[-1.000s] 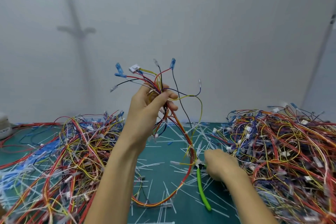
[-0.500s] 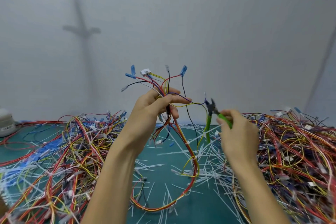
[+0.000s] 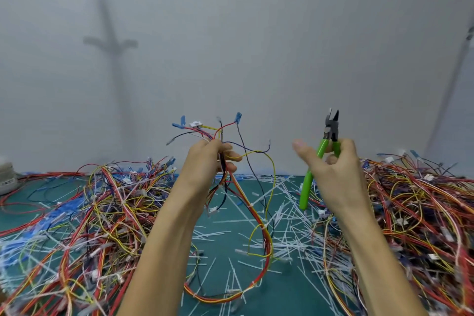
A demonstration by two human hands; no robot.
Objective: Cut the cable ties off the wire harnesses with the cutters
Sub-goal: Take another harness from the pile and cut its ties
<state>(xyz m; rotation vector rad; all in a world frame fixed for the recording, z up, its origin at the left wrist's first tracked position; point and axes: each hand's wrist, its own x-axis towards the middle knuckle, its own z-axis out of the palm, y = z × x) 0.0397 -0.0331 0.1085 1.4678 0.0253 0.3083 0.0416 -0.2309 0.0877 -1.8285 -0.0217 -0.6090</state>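
Holding one wire harness [image 3: 257, 223] up in my left hand [image 3: 207, 159], fingers and thumb clenched round the bundle just below its fanned-out connector ends. The rest hangs in a long red-orange loop down onto the teal mat [image 3: 282, 295].

My right hand [image 3: 333, 177] is right of the harness, level with its top and well apart from it. Fingers are curled round the green handles of the cutters [image 3: 331, 131], thumb sticking out toward the harness. The jaws point up and stand slightly parted. One handle hangs free below my palm, so the grip looks half set.

Cable ties [image 3: 250, 205] are on the hanging part of the harness, below my left hand. I count at least two white ones, possibly more lower down, but motion blur makes that unclear. No cut is started on this one.

Cut tie offcuts [image 3: 213, 233] are scattered under the harness. There is a harness pile left of it [image 3: 89, 213] and a bigger pile right of it [image 3: 423, 213].

Risks from here:
- The ties sit tight on the wires, so a blade slid in too deep would nick the insulation.
- A loose yellow wire [image 3: 273, 179] and dark strands hang on the cutter side of the harness. They could stray into the jaws and get snipped with a tie.
- With one handle hanging free, the cutters could twist or slip as I squeeze.
- The bottom of the loop rests among the offcuts. White ties on it look like the scrap beneath, so one is easy to miss.
- The loop could snag on either pile if I swing it.
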